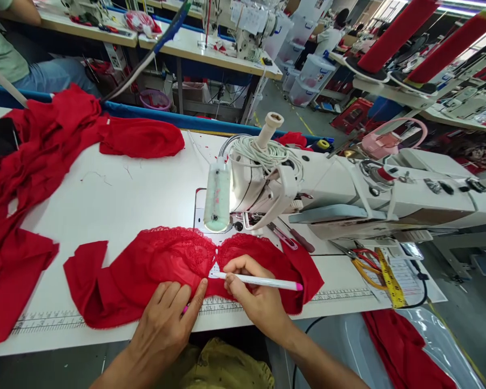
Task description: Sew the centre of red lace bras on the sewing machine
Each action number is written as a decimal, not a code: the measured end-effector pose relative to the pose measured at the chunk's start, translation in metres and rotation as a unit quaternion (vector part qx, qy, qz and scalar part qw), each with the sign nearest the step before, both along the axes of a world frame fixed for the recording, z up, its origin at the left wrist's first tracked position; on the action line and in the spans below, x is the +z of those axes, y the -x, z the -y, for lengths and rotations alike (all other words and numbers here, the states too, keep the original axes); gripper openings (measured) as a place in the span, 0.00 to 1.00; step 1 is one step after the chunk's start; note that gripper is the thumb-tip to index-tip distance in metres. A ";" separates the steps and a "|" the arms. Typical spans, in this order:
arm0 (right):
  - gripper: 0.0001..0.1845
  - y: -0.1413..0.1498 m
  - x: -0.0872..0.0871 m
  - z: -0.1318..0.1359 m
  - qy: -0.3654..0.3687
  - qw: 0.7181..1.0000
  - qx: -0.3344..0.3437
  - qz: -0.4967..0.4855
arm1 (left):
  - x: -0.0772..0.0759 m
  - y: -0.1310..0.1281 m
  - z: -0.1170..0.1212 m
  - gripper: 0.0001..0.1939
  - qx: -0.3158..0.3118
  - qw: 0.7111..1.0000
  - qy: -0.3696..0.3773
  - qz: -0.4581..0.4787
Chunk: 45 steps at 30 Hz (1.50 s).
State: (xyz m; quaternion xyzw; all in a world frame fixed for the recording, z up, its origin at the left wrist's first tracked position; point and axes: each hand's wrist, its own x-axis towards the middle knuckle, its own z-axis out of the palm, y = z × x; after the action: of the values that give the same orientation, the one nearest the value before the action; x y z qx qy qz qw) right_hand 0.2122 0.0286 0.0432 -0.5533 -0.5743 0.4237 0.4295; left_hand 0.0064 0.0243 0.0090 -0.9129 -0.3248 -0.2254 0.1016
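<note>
A red lace bra (154,265) lies spread across the front of the white sewing table. At its centre, between the two cups, sits a small white triangular piece (214,268) with printed marks. My right hand (259,297) grips a white marker pen (267,281) with a pink end, its tip touching the triangular piece. My left hand (168,313) presses on the bra's lower edge, thumb tip close to the triangle. A small pink pen cap (185,309) shows between its thumb and fingers, mostly hidden.
Behind the bra stands a white sewing machine (267,189). Tweezers (282,236), scissors (364,259) and a yellow tape measure (390,278) lie to the right. Red fabric (32,173) is heaped at left. A ruler strip (48,321) runs along the front edge. Another person (20,54) sits beyond.
</note>
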 end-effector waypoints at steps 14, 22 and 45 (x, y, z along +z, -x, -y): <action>0.06 0.008 -0.019 -0.006 -0.037 0.996 0.009 0.076 | 0.000 0.000 -0.001 0.21 -0.002 1.000 0.010 0.005; 0.07 0.010 -0.021 -0.006 -0.049 0.994 0.011 0.094 | -0.002 0.000 -0.002 0.18 -0.009 1.000 0.020 0.011; 0.07 0.009 -0.024 -0.005 -0.045 0.996 0.011 0.079 | -0.002 0.001 -0.002 0.20 -0.014 1.000 0.017 0.014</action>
State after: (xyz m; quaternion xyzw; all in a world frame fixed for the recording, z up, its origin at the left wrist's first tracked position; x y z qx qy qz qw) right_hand 0.2034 0.0339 0.0196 -0.5592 -0.6308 0.3571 0.4023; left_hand 0.0050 0.0267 0.0071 -0.9158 -0.3169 -0.2338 0.0782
